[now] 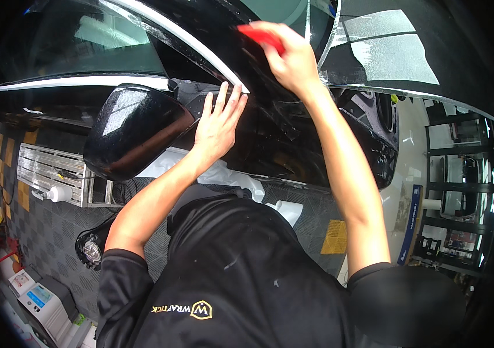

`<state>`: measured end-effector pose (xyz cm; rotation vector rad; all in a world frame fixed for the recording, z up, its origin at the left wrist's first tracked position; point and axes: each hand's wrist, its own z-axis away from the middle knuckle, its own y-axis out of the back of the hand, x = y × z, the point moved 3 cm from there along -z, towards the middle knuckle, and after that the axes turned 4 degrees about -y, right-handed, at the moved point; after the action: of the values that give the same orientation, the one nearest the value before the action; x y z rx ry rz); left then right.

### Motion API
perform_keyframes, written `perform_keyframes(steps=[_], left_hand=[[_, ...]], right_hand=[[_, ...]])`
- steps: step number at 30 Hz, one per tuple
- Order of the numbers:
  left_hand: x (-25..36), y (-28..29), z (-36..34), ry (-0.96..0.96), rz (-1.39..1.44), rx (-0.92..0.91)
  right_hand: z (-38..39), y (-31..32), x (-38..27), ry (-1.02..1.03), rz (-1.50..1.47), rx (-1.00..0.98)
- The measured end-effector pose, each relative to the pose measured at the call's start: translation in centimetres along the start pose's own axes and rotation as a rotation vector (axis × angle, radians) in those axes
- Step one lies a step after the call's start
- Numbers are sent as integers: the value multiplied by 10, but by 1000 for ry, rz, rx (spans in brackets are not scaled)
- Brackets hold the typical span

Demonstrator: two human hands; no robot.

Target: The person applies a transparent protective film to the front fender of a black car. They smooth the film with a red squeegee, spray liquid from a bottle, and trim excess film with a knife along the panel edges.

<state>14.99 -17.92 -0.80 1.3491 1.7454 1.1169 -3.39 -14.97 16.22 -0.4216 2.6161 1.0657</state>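
Note:
My right hand [294, 62] grips a red squeegee [258, 36] and holds it against or just above the glossy black pillar [223, 35] of a car. The squeegee is slightly blurred, so contact is hard to judge. Lower and to the left, my left hand [218, 124] lies with fingers spread on the dark panel by the mirror base. Its fingertips reach the end of the bright window trim [192, 43]. A black side mirror [136, 130] with wet-looking spots juts out left of that hand.
Right of the pillar, the windshield and hood edge bear a reflection [397, 52]. Below the mirror stands a slatted metal bench [55, 168] with a white spray bottle-like item [60, 193]. Crumpled white sheeting [218, 174] lies below the door. Black shelving [461, 185] stands at right, a white machine [44, 304] at lower left.

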Motion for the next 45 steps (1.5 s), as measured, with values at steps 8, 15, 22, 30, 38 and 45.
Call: perform_keyframes(steps=[8, 15, 22, 30, 38, 45], left_hand=[[2, -3, 2, 40, 41, 22], [-5, 14, 9, 50, 122, 9], [-17, 37, -18, 62, 141, 168], [-16, 29, -18, 143, 79, 150], [-14, 25, -24, 117, 66, 50], [-12, 30, -29, 117, 76, 42]], right_hand=[[9, -43, -33, 522, 742, -137], [164, -31, -2, 328, 696, -110], [147, -5, 1, -330, 172, 27], [64, -14, 8, 7, 321, -90], [134, -15, 8, -194, 336, -203], [137, -11, 17, -264, 399, -352]])
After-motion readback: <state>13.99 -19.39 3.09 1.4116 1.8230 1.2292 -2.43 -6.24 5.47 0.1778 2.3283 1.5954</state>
